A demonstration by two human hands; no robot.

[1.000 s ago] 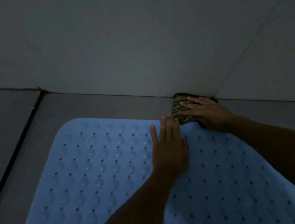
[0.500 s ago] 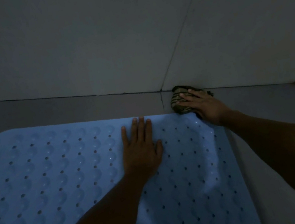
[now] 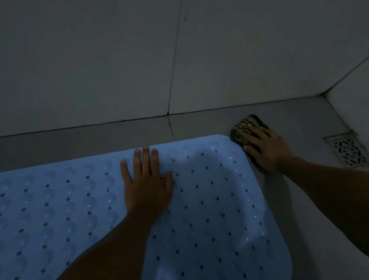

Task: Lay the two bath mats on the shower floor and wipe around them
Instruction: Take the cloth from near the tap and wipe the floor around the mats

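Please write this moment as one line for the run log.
stage: wiping beside mat | left hand: flat on blue bath mat | right hand: presses striped cloth on floor at mat's far right corner | second mat: not visible

Grey tiled floor (image 3: 301, 205) carries blue mat (image 3: 45, 226), cloth (image 3: 244, 126), drain (image 3: 349, 151)

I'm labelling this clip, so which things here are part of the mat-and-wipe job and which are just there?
In the job:
blue mat
cloth
left hand, flat on the mat
right hand, on the cloth
floor

Just there:
drain cover
wall
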